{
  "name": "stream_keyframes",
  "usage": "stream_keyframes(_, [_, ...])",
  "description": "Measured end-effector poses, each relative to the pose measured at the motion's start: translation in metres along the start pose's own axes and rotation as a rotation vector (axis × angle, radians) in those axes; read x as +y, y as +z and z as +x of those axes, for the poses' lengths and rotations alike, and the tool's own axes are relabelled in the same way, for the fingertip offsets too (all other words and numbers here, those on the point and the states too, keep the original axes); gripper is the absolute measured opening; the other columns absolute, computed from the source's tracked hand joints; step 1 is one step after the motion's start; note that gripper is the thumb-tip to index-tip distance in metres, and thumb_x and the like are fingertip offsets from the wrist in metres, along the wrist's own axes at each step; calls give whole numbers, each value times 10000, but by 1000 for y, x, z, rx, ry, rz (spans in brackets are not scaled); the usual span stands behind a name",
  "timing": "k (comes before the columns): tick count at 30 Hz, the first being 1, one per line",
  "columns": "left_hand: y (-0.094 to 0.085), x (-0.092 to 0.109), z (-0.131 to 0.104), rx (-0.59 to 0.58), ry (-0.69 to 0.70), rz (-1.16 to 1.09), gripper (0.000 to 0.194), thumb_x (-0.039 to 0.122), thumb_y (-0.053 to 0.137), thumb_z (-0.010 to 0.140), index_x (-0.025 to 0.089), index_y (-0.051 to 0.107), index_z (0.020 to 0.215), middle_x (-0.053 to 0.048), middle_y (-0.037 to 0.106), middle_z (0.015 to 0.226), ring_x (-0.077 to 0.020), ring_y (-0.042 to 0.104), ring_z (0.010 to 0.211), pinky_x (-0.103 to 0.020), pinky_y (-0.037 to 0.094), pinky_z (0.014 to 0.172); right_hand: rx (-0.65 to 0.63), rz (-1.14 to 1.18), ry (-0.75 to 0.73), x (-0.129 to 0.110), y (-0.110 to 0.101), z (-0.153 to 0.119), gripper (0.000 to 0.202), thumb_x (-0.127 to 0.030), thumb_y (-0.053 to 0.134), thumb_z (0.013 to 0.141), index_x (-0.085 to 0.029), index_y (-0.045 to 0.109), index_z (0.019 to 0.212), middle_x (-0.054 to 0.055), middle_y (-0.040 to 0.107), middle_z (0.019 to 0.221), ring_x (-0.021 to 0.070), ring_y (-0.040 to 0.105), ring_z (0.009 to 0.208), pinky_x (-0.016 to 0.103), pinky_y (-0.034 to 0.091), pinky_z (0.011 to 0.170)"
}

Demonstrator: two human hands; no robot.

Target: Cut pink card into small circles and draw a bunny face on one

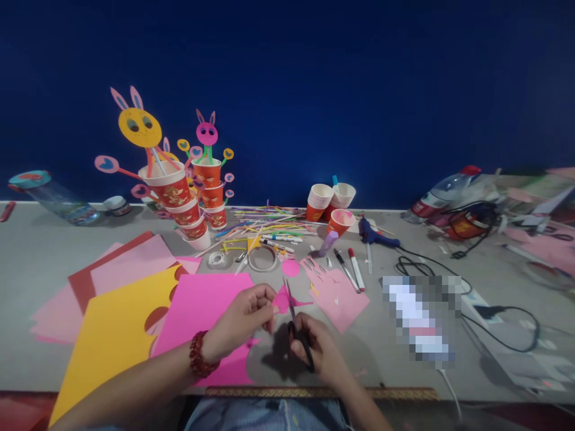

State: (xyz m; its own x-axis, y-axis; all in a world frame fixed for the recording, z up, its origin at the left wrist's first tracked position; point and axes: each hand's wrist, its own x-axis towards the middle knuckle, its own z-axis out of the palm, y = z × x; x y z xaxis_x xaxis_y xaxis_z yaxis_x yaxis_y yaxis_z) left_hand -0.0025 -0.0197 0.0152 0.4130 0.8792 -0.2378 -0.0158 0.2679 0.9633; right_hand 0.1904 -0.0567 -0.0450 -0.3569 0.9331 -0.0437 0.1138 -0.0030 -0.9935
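Observation:
Near the table's front edge, my left hand (251, 317) pinches a small piece of bright pink paper (282, 299) between thumb and fingers. A red bead bracelet circles the left wrist. My right hand (314, 344) is closed on the black handles of a pair of scissors (299, 339), whose blades point away from me and lie against the pink piece. Beneath my left forearm lies a large magenta sheet (202, 305) with a cut right edge. Just beyond the scissors is a small pink paper circle (290, 267). A light pink sheet with cutouts (339, 299) lies right of the blades.
Decorated paper-cup figures (173, 194) stand at the back left. Yellow sheet (117, 335) lies at left. Straws (274, 221), a tape roll (263, 258), paper cups (320, 200), markers (357, 270) and a blue glue gun (377, 234) sit beyond my hands. Cables and a bottle (444, 194) are right.

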Motion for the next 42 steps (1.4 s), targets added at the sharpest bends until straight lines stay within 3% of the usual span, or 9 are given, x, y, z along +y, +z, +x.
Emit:
stream_keyframes(24, [-8,-1,3,-37,2,21,163,307,631,792,189,519,802,29,600,557,-100,534,490,-195,400,513,20,-68,-17,10,1,-2,615,-835,485,768,-231,405,685,-40,436,579,131,385,536,258,268,513])
stream_keyframes(42, [-21,10,5,-152,-79,97,131,272,600,786,187,507,823,44,577,542,-110,540,484,-209,391,508,-38,-39,29,14,-6,-3,570,-759,582,764,-239,356,701,-49,428,594,118,362,536,247,261,499])
